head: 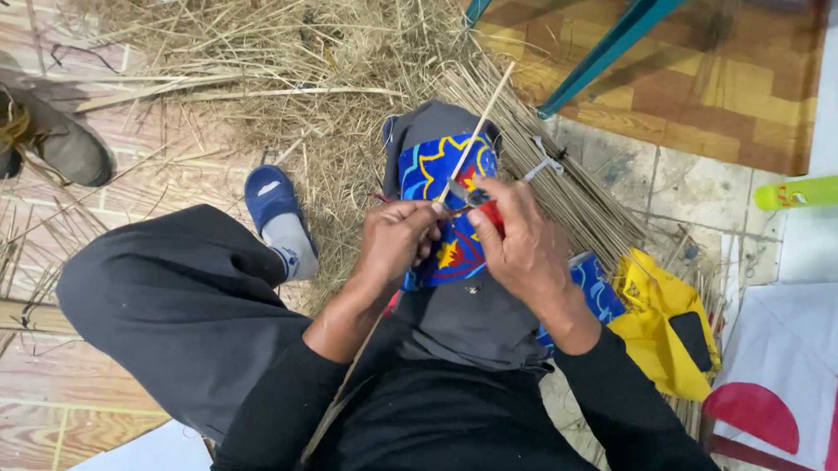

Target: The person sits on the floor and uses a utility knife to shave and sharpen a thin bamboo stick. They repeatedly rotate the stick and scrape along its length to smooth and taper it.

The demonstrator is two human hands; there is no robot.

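Left hand is pinching the thin stick, right hand is clamping the red-handled knife against it; far-right stick bundle is lying stacked, far straw pile loose.

Bottle right of straw pile

The floor has wood-pattern covering. A heap of dry straw lies at its far edge, a green bottle at right, grey shoes at left.

Black long sleeves, dark grey trousers — blue slipper over a grey sock.
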